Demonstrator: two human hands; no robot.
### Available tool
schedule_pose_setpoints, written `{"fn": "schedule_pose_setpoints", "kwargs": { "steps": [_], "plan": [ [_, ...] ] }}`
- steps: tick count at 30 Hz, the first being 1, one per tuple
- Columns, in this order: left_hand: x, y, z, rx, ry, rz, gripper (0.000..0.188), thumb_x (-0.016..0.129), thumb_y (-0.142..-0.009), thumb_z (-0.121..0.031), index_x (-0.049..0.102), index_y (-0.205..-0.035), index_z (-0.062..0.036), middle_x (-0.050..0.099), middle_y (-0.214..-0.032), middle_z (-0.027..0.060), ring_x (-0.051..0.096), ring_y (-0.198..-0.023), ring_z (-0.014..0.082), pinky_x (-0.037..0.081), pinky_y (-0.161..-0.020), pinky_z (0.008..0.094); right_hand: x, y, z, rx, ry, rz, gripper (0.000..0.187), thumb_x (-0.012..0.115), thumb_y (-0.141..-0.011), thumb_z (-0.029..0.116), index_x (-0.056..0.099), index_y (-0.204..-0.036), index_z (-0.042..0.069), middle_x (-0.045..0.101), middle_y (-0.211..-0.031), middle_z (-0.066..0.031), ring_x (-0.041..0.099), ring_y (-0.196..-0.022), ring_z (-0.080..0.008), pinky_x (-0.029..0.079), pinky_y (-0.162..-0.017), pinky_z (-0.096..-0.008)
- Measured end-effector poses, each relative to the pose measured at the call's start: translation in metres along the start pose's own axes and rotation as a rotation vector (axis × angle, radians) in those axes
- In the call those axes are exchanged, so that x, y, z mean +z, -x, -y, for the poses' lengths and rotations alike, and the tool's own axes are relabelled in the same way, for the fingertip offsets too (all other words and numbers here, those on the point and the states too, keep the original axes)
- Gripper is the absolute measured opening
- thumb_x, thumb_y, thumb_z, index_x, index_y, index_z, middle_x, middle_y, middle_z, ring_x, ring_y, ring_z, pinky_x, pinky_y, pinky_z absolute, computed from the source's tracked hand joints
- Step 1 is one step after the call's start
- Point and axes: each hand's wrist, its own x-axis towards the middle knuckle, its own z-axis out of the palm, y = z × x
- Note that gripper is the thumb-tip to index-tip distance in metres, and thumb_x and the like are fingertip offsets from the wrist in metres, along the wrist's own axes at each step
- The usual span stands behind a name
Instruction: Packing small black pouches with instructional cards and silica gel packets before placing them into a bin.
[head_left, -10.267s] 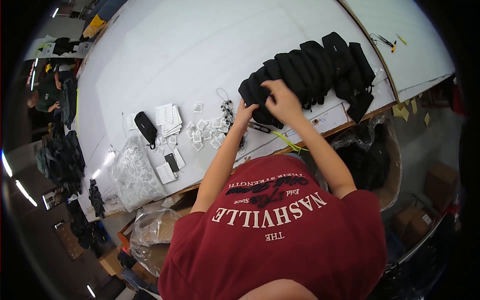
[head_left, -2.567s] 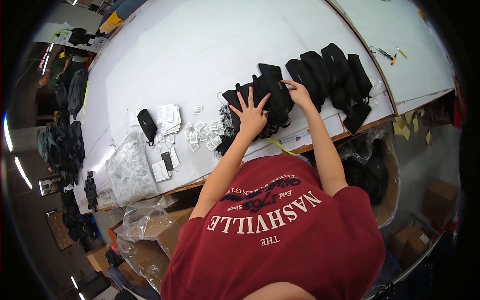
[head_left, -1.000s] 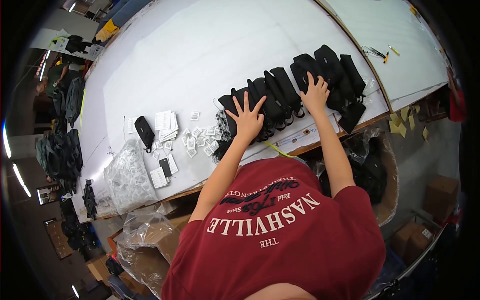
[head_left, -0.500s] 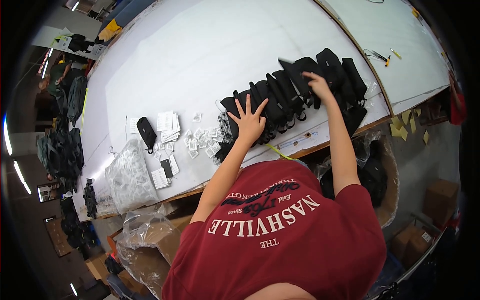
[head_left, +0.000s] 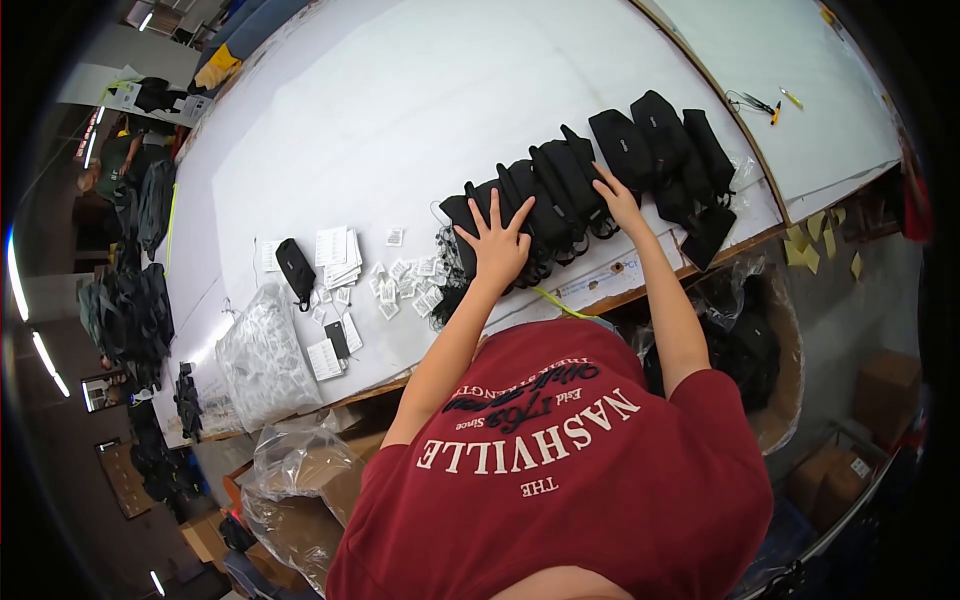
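An overlapping row of black zippered pouches (head_left: 548, 190) lies on the white table. My left hand (head_left: 496, 245) rests on the row's left part, its fingers spread wide. At the row's right end, my right hand (head_left: 618, 198) has its fingers stretched out against the last pouch; its lower fingers are partly hidden. Just right of that hand lies another black pouch (head_left: 622, 145), apart from the row. More black pouches (head_left: 668, 135) lie beyond it. Black cords with small white tags (head_left: 448, 255) hang at the row's left end.
Small white tags (head_left: 405, 285), a stack of white cards (head_left: 338, 255) and a single black pouch (head_left: 294, 270) lie left on the table. A plastic bag (head_left: 265, 355) stands near its edge. Cardboard boxes (head_left: 785, 400) sit below. A person (head_left: 115, 165) is at the far left.
My right hand has moved left and nearer, from the separate pouches to the row's right end. A pouch there, tilted and blurred before, now lies flatter with a gap beside it. My left hand stays put.
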Motion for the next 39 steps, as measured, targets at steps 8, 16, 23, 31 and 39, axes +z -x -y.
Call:
{"fn": "schedule_pose_setpoints", "kwargs": {
  "steps": [8,16,23,31,39],
  "plan": [
    [0.000,0.003,0.001,-0.015,0.001,0.013,0.058,0.051,-0.082,-0.024,0.041,-0.136,-0.0406,0.016,-0.152,0.0145,0.002,-0.137,0.0503,0.002,-0.092,0.0800,-0.023,-0.016,0.041,-0.293,1.038,-0.622,0.046,0.064,-0.078,0.023,0.056,-0.122,0.009,0.051,-0.126,-0.0163,0.046,-0.119,-0.0321,0.034,-0.101,-0.0420],
    [0.000,0.001,0.000,-0.010,-0.006,0.005,0.059,0.051,-0.081,-0.023,0.041,-0.136,-0.0404,0.016,-0.152,0.0153,0.002,-0.137,0.0507,0.003,-0.092,0.0797,-0.022,-0.002,0.076,0.117,0.743,-0.117,0.057,0.065,-0.075,0.017,0.045,-0.129,0.019,0.059,-0.112,-0.0212,0.056,-0.104,-0.0392,0.046,-0.086,-0.0443],
    [0.000,0.002,0.001,0.002,-0.006,-0.007,0.058,0.051,-0.081,-0.023,0.042,-0.136,-0.0402,0.017,-0.152,0.0148,0.003,-0.137,0.0502,0.003,-0.093,0.0792,-0.013,0.019,0.055,-0.063,0.788,-0.173,0.059,0.060,-0.082,0.017,0.041,-0.137,0.026,0.056,-0.120,-0.0194,0.054,-0.108,-0.0368,0.046,-0.086,-0.0432],
    [-0.001,0.001,-0.001,-0.018,0.002,0.011,0.058,0.051,-0.082,-0.023,0.042,-0.136,-0.0399,0.017,-0.152,0.0142,0.002,-0.138,0.0495,0.003,-0.093,0.0789,-0.052,-0.018,0.042,-0.284,0.963,-0.432,0.071,0.068,-0.078,0.031,0.036,-0.141,0.027,0.039,-0.138,-0.0176,0.037,-0.127,-0.0336,0.028,-0.105,-0.0448],
    [-0.003,0.003,-0.002,-0.020,0.016,0.016,0.058,0.050,-0.081,-0.023,0.041,-0.136,-0.0399,0.016,-0.152,0.0142,0.001,-0.138,0.0493,0.002,-0.093,0.0790,-0.082,-0.062,0.052,0.270,1.545,-0.299,0.092,0.077,-0.064,0.031,0.030,-0.143,0.028,0.030,-0.141,-0.0228,0.037,-0.122,-0.0401,0.034,-0.100,-0.0461]
  ]
}}
